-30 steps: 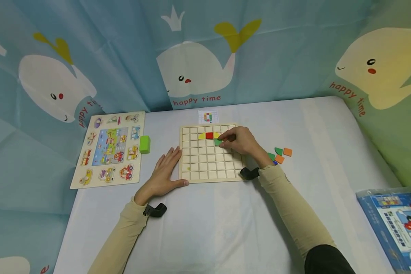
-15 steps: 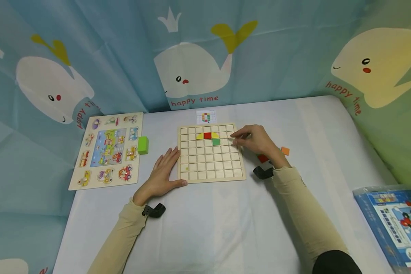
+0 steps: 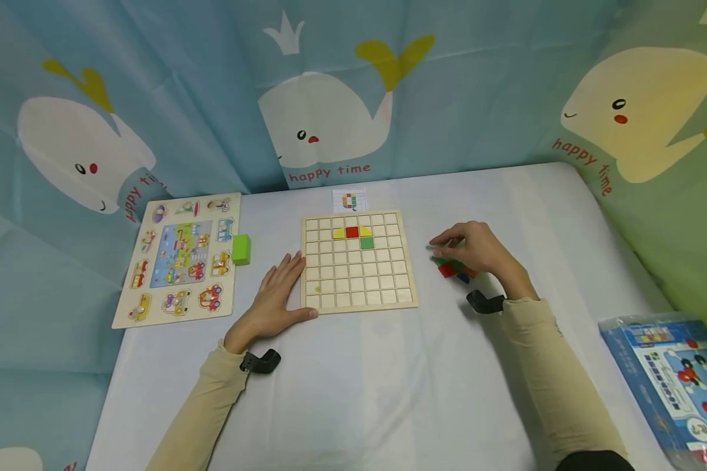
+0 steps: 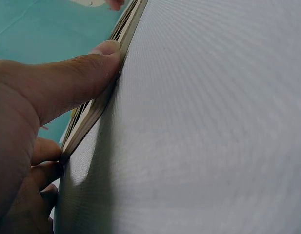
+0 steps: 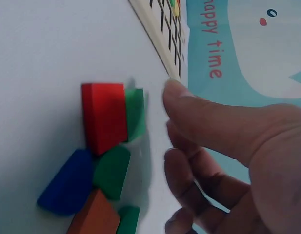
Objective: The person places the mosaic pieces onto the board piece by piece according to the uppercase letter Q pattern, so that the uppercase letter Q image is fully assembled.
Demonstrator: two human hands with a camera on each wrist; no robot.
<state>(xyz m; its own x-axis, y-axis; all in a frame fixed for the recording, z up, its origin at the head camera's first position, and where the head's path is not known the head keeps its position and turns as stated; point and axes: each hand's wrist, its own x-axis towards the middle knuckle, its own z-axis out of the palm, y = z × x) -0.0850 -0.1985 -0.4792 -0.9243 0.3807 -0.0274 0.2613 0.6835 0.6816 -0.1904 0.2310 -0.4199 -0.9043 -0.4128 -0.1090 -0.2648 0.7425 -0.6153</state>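
A wooden grid board lies flat in the head view. On it sit a red square between two yellow pieces and a green square. My left hand rests along the board's left edge, fingers straight, thumb touching its near corner. My right hand hovers over a small pile right of the board, holding nothing. Seen from the right wrist, the thumb and fingers are apart, beside a red block, a green piece, a blue piece and an orange block.
Behind the board lies a small pattern card. A picture puzzle board is at left, with a bright green block at its right edge. A blue boxed set lies at the right table edge. Printed curtains hang around the table.
My right hand has drawn back from the green square on the board and travelled right to the loose pieces. The left hand stays at the board's edge.
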